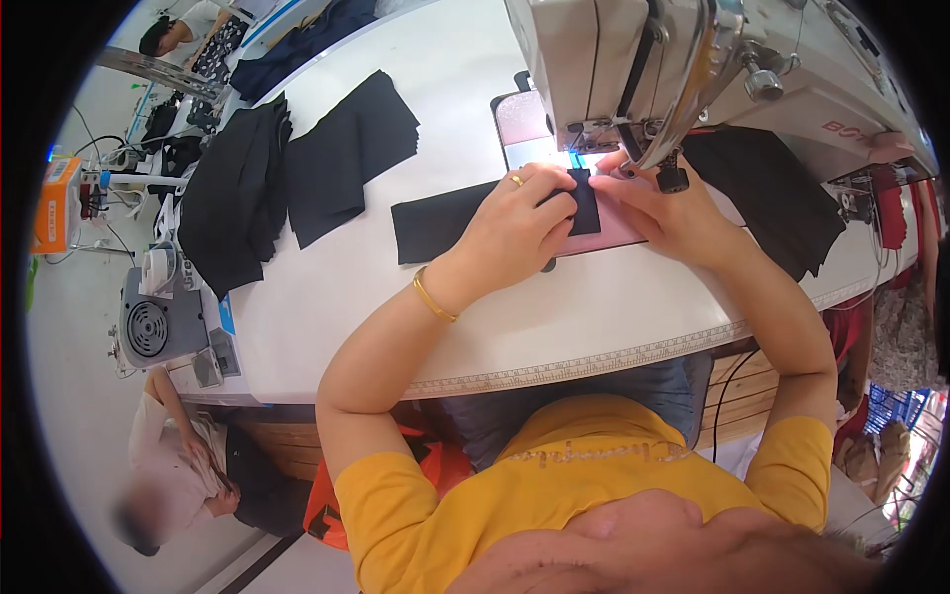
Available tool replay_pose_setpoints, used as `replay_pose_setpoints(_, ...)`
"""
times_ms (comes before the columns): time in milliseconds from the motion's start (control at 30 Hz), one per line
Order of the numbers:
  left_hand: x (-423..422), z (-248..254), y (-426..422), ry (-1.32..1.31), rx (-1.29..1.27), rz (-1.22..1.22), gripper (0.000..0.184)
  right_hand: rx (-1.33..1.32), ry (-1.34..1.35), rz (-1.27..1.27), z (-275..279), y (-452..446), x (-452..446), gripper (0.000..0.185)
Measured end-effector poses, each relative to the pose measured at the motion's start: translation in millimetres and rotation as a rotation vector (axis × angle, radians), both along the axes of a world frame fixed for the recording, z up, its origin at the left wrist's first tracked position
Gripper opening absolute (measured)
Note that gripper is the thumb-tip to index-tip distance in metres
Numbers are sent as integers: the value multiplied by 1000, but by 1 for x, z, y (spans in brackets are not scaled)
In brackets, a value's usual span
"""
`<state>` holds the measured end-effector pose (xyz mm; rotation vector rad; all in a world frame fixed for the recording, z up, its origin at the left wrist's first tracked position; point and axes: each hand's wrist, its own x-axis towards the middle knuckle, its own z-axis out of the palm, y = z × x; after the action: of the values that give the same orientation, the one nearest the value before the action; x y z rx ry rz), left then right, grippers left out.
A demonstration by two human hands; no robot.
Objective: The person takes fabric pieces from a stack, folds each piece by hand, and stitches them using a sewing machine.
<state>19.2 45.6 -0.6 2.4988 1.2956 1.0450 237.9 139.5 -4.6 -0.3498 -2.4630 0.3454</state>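
A folded black cloth strip point(445, 223) lies on the white table, its right end on the pinkish plate point(618, 233) of the sewing machine. My left hand point(529, 213), with a ring and a gold bracelet, presses on the strip with bent fingers. Just right of the needle area, my right hand point(673, 203) has its fingertips at the cloth's right end, partly behind the machine's parts. The machine head point(594, 69) stands directly above both hands, with a small light shining by the needle.
Black cloth pieces point(237, 188) are stacked at the left, beside more black pieces point(351, 153). Another black pile point(767, 188) lies right of the machine. A measuring tape point(574, 368) runs along the table's front edge. Two other people are at the left.
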Motion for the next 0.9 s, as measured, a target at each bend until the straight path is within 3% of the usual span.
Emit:
replay_pose_setpoints(167, -2, -3, 5, 9, 21, 27, 16, 61, -62, 143, -2, -6, 1, 36)
replay_pose_setpoints(600, -7, -7, 4, 74, 38, -50, 20, 26, -81, 47, -7, -8, 0, 38)
replay_pose_setpoints(833, -13, -27, 23, 82, 126, 148, 20, 64, -125, -77, -1, -9, -3, 39)
replay_pose_setpoints(900, -16, -22, 20, 145, 221, 165, 29, 50, -151, -51, 5, -14, 3, 40)
